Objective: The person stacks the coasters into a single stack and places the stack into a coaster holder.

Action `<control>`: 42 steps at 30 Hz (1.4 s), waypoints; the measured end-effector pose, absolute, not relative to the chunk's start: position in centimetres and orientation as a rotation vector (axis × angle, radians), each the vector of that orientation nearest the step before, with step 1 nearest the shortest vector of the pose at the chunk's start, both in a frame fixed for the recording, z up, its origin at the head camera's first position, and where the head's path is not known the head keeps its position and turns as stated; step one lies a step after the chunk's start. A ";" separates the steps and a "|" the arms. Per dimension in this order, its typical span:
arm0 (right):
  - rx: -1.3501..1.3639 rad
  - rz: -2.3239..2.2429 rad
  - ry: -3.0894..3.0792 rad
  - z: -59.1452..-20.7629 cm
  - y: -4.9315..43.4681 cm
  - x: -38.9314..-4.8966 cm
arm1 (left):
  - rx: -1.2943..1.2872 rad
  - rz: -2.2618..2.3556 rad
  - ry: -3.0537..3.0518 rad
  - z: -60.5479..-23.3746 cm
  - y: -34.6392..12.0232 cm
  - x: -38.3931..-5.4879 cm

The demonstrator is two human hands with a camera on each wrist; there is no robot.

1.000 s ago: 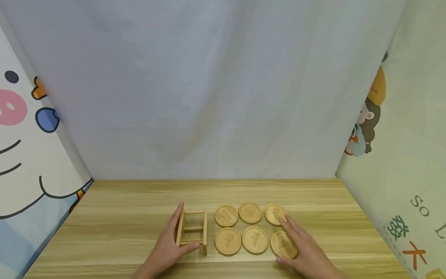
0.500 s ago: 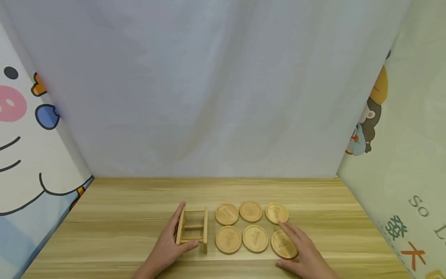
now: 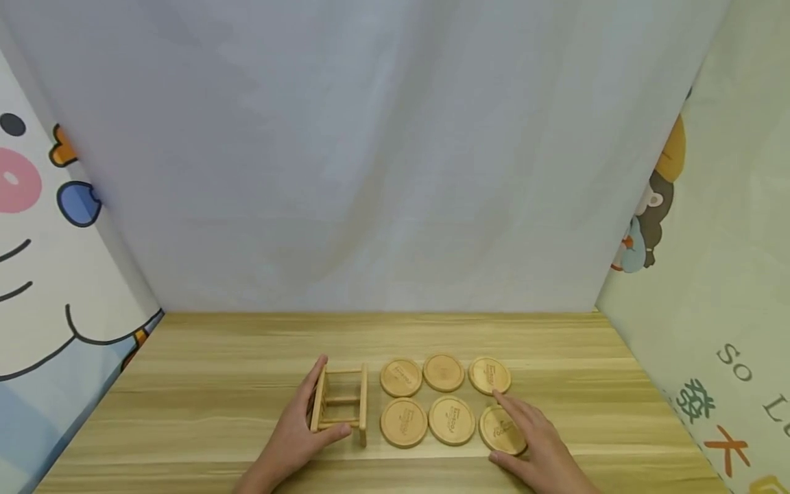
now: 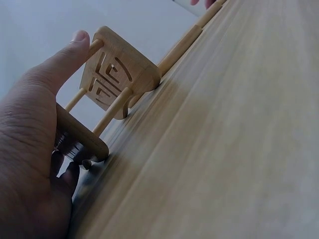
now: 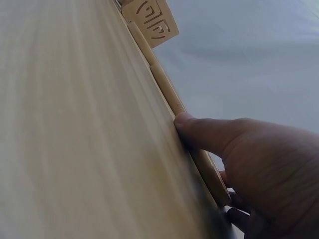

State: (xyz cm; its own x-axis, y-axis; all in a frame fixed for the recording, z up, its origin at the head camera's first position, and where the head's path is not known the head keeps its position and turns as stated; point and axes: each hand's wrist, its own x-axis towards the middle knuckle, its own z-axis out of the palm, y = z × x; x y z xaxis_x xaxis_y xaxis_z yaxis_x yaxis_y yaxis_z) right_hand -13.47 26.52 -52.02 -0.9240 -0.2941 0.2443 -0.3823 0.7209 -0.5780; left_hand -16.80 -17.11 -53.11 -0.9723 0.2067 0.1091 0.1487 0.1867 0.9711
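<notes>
A small bamboo coaster rack [image 3: 363,401] stands on the wooden table, two side panels joined by rods. My left hand [image 3: 293,427] holds its left side, fingers along the panel and thumb across the near rod. A cut-out pattern shows on the rack's far panel [image 4: 117,69] in the left wrist view. My right hand [image 3: 538,442] lies around the lower right coaster [image 3: 498,429], fingers extended and thumb at its near edge. Its index fingertip is right at the edge of the upper right coaster [image 3: 489,374]. In the right wrist view the thumb [image 5: 185,122] touches the coaster's rim.
Several more round bamboo coasters, such as the lower middle coaster [image 3: 452,420] and the upper left coaster [image 3: 401,377], lie flat in two rows between my hands. A grey-white curtain [image 3: 370,171] rises behind the table [image 3: 234,357]. Printed cloths hang at both sides.
My right hand has drawn back slightly, uncovering the right edge of the upper right coaster. The left hand and rack have stayed in place. The head view has tilted a little.
</notes>
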 end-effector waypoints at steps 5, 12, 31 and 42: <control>0.526 0.965 -2.791 -51.8 26.4 -13.5 | 0.359 1.938 2.395 -53.1 -17.2 -16.8; 0.493 0.951 -2.775 -51.4 26.2 -13.3 | 0.358 1.943 2.383 -53.0 -17.2 -16.8; 0.573 0.796 -2.593 -51.6 25.4 -13.3 | 0.396 1.959 2.370 -53.3 -17.1 -16.8; 0.604 0.823 -2.571 -51.2 24.5 -13.5 | 0.376 1.962 2.374 -53.6 -17.2 -17.1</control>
State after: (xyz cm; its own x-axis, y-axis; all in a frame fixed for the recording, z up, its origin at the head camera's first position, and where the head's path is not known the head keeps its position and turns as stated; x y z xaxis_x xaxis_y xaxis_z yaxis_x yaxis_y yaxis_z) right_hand -13.51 24.49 -51.16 -0.8385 -0.2825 0.4660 -0.5005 0.7374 -0.4536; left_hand -17.07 -17.25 -53.61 -0.9698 0.2104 0.1231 0.1605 0.1712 0.9721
